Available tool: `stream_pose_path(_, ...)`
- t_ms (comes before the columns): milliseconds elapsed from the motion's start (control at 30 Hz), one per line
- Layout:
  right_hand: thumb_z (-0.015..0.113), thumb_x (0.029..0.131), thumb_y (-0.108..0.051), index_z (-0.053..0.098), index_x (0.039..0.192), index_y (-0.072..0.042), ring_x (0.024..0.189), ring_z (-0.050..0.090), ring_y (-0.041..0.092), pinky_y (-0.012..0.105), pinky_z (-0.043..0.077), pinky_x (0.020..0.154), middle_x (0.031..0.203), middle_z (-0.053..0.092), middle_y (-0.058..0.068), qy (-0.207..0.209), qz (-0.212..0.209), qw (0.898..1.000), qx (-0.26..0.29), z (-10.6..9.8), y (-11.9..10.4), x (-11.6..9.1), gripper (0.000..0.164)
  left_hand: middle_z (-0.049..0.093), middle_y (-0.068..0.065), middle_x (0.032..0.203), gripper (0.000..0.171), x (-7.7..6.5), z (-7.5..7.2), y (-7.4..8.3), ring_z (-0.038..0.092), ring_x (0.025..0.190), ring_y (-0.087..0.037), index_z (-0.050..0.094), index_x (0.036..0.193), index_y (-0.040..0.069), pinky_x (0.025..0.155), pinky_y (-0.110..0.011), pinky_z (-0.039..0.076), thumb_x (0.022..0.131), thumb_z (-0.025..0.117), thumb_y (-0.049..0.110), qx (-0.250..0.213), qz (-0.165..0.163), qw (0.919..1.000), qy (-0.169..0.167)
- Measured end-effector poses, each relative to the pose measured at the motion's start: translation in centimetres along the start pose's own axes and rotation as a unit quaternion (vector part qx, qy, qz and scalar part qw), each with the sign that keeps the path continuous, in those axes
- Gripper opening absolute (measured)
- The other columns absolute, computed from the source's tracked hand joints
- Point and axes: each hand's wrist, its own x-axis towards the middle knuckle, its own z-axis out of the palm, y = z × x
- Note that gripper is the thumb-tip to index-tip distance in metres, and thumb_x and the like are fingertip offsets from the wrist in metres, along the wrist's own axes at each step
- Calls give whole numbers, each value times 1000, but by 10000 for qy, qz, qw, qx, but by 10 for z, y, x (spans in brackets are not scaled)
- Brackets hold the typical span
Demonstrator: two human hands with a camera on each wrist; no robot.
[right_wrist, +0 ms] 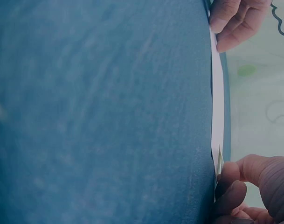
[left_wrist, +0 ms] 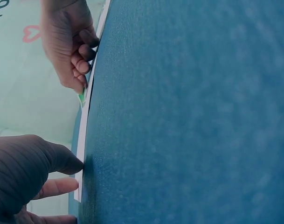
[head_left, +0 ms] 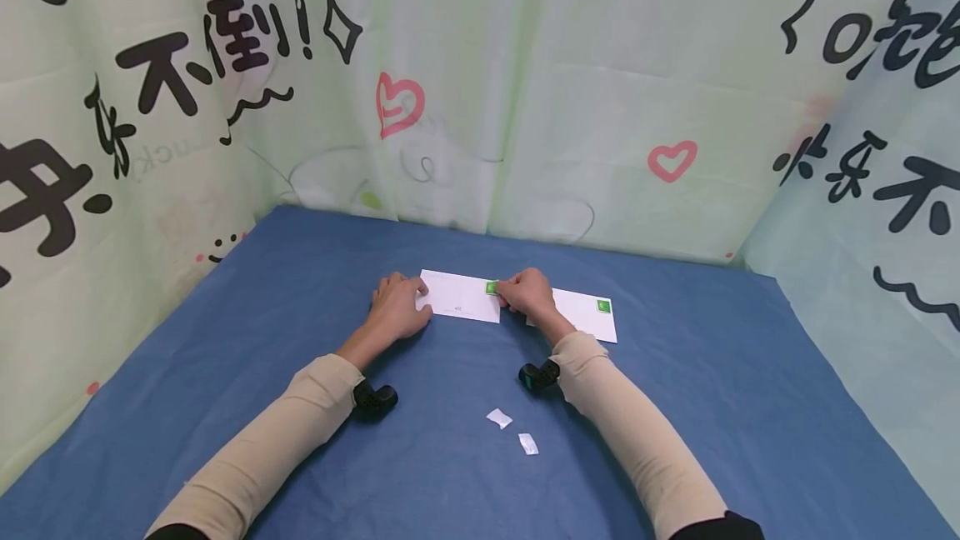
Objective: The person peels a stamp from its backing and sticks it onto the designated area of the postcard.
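A white envelope (head_left: 459,297) lies flat on the blue cloth, with a green stamp (head_left: 491,287) at its upper right corner. My left hand (head_left: 399,307) rests on its left end, thumb and fingers fairly straight and apart, pressing on the paper. Between thumb and index finger, my right hand (head_left: 528,293) pinches the stamp's right edge. In the left wrist view the stamp (left_wrist: 81,97) tilts up from the envelope. A second white envelope (head_left: 588,314) lies partly under the right hand, bearing a green stamp (head_left: 603,306) at its upper right corner.
Two small white paper scraps (head_left: 499,418) lie nearer to me on the blue cloth (head_left: 450,473). A pale green printed curtain (head_left: 525,107) stands behind the table and on both sides. Black wrist devices (head_left: 375,399) sit at both sleeves.
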Motion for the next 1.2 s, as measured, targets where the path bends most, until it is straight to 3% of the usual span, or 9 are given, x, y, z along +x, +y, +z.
stream_pose_path(400, 61, 93, -26, 63, 51, -14, 47, 47, 12, 26, 35, 46, 47, 52, -4, -6, -94, 9995, -311, -1, -4, -2, 44, 57, -25, 126, 31, 0, 0, 0, 48, 124, -43, 69, 121, 3, 101, -55, 39, 94, 65, 18, 2, 24, 10000, 29)
stream_pose_path(967, 62, 93, -22, 57, 48, -15, 45, 43, 13, 26, 30, 44, 45, 45, -4, 151, -420, 9969, -652, 2, -4, -4, 45, 58, -24, 123, 30, -1, 2, -1, 49, 119, -41, 69, 118, 2, 99, -55, 39, 93, 67, 18, 5, 93, 9999, 118)
stream_pose_path(1100, 62, 93, -21, 62, 61, -14, 50, 45, 13, 26, 31, 47, 55, 51, -3, 313, -756, 9925, -910, -1, -5, -9, 33, 57, -24, 122, 30, -1, 3, -2, 49, 119, -41, 69, 118, 2, 99, -55, 39, 93, 66, 18, -9, 119, 9999, 109)
stream_pose_path(1200, 64, 93, -23, 71, 85, -10, 61, 55, 16, 31, 43, 55, 73, 65, 1, 481, -1175, 9845, -1208, -6, -5, -14, 18, 57, -24, 122, 30, -1, 2, -2, 49, 118, -41, 69, 118, 2, 99, -55, 39, 93, 66, 18, -18, 131, 9999, 105)
